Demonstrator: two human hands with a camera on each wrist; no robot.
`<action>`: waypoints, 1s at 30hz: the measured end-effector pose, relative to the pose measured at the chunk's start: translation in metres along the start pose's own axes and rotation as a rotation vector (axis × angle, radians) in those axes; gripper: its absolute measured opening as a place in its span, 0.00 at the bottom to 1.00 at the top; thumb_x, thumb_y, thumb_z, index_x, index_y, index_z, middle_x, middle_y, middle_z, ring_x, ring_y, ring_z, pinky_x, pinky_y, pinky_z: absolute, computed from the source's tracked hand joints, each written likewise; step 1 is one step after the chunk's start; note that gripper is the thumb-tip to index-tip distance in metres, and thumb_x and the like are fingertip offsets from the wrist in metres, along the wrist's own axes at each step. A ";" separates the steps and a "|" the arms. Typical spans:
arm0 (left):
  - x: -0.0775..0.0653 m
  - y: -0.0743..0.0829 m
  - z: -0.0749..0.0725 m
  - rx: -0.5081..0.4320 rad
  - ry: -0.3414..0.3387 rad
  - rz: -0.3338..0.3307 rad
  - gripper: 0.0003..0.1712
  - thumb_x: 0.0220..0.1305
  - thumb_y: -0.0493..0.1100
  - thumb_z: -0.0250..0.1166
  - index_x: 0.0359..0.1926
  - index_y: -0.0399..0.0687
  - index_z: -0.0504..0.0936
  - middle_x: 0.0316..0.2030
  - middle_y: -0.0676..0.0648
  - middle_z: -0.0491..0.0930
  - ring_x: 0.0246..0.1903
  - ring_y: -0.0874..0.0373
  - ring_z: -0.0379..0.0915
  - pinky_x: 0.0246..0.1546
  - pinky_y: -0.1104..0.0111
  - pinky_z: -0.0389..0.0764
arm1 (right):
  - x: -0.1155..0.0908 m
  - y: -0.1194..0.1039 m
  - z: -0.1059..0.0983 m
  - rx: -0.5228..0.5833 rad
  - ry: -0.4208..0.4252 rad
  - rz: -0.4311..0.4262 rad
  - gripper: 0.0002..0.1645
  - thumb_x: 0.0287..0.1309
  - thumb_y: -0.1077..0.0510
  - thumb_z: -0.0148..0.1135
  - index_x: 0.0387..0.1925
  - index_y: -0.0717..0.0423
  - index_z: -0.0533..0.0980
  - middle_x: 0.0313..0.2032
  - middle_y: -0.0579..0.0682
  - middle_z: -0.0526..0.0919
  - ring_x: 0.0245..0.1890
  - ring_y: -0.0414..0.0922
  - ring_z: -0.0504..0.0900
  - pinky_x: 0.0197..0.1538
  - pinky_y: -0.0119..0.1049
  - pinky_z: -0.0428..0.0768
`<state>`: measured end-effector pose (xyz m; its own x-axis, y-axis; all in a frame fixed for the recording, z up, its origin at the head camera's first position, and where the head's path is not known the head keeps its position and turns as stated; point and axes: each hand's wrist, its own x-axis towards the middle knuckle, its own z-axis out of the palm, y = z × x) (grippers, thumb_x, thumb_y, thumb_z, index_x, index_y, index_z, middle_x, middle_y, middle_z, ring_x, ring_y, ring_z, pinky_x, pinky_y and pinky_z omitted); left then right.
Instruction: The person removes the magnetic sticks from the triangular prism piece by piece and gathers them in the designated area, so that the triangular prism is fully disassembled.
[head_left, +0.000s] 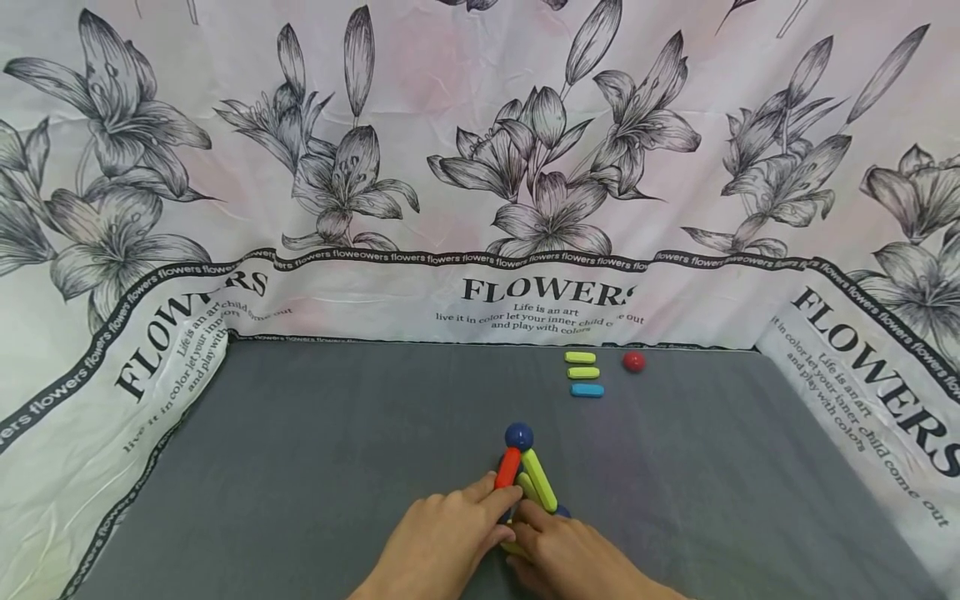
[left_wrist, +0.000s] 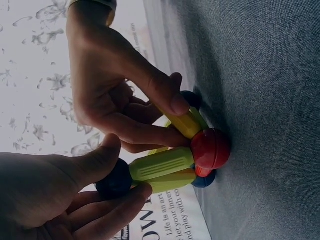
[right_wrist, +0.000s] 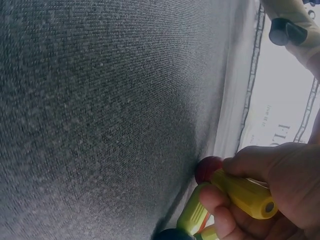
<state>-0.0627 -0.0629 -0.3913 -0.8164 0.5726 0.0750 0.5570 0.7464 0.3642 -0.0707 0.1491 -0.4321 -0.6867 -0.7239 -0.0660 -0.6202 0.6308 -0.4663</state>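
On the grey cloth, both hands work at a toy frame of magnetic rods and balls. A dark blue ball [head_left: 519, 437] tops it in the head view, with a red rod [head_left: 507, 468] and a yellow-green rod [head_left: 540, 481] slanting down. My left hand [head_left: 442, 533] is at the frame's left side; in the left wrist view its thumb and fingers hold a dark blue ball [left_wrist: 114, 180] joined to a yellow-green rod [left_wrist: 162, 165]. My right hand [head_left: 573, 550] pinches a yellow rod [right_wrist: 245, 195] whose end meets a red ball [right_wrist: 207, 170]. Fingers hide part of the frame.
Beyond the frame lie two loose yellow-green rods [head_left: 581, 357], a light blue rod [head_left: 587, 390] and a red ball [head_left: 633, 362]. Flower-printed white cloth [head_left: 555, 300] rises at the back and along both sides of the grey surface [head_left: 337, 433].
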 end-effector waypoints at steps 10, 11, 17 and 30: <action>-0.002 0.000 0.005 0.033 0.032 0.009 0.23 0.72 0.56 0.69 0.63 0.58 0.83 0.55 0.51 0.85 0.21 0.67 0.71 0.19 0.73 0.73 | -0.002 -0.001 0.006 -0.065 0.042 -0.021 0.12 0.66 0.59 0.73 0.49 0.54 0.83 0.40 0.38 0.71 0.27 0.29 0.66 0.30 0.23 0.69; -0.002 0.000 0.005 0.034 0.036 0.009 0.23 0.71 0.56 0.69 0.63 0.58 0.84 0.55 0.52 0.84 0.20 0.67 0.70 0.19 0.74 0.73 | -0.002 -0.001 0.006 -0.069 0.047 -0.020 0.11 0.66 0.59 0.73 0.48 0.54 0.83 0.39 0.38 0.71 0.26 0.29 0.65 0.29 0.23 0.69; -0.002 0.001 0.004 0.032 0.040 0.004 0.22 0.71 0.55 0.70 0.62 0.57 0.84 0.54 0.52 0.85 0.20 0.69 0.68 0.19 0.75 0.72 | -0.002 -0.001 0.010 -0.014 0.032 0.024 0.09 0.67 0.59 0.72 0.46 0.51 0.82 0.37 0.37 0.67 0.24 0.29 0.65 0.26 0.25 0.68; 0.000 -0.002 0.004 0.028 0.000 -0.006 0.24 0.70 0.56 0.71 0.63 0.59 0.84 0.59 0.49 0.85 0.23 0.66 0.76 0.21 0.72 0.76 | -0.025 0.010 -0.017 0.132 0.119 0.008 0.18 0.63 0.65 0.72 0.53 0.47 0.85 0.43 0.34 0.76 0.29 0.26 0.75 0.33 0.23 0.79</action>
<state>-0.0631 -0.0635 -0.3955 -0.8195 0.5684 0.0733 0.5565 0.7586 0.3388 -0.0658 0.1781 -0.4199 -0.7362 -0.6760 0.0315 -0.5650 0.5884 -0.5784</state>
